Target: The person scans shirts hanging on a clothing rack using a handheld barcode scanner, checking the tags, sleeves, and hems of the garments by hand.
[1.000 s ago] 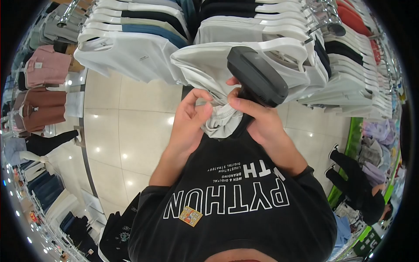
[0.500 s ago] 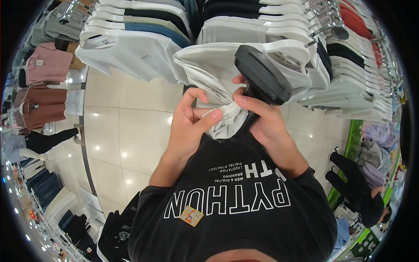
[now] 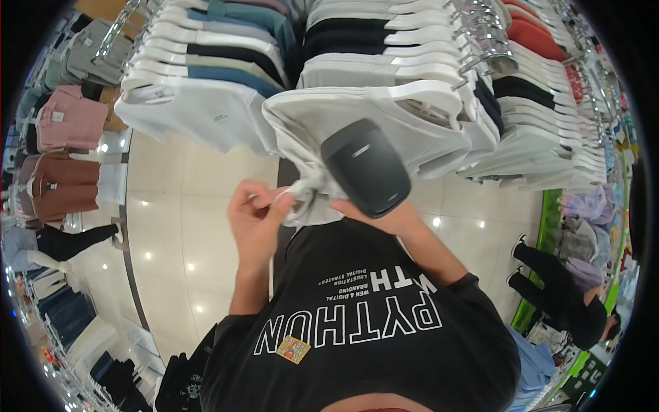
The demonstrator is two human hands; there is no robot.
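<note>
The pale garment (image 3: 302, 127) hangs at the front of the middle row of clothes, on a white hanger (image 3: 438, 93), and its lower part is gathered into a twisted bunch just in front of the person's body. The left hand (image 3: 257, 213) is at this bunch: its thumb and forefinger are pinching the edge of the cloth, and the other fingers are curled. The right hand (image 3: 377, 218) holds a black handheld device (image 3: 366, 168), whose wide head covers most of this hand, so I cannot tell how each finger lies; its thumb is seen near the bunched cloth. The device is in front of the garment and hides a part of it. To the left, a white T-shirt (image 3: 199, 113) hangs first in the neighbouring row. The person wears a black shirt (image 3: 384, 357) with white letters and a small square badge (image 3: 293, 349). At the far right, another person (image 3: 583, 319) in dark clothes is near a green-edged display (image 3: 546, 213).
</note>
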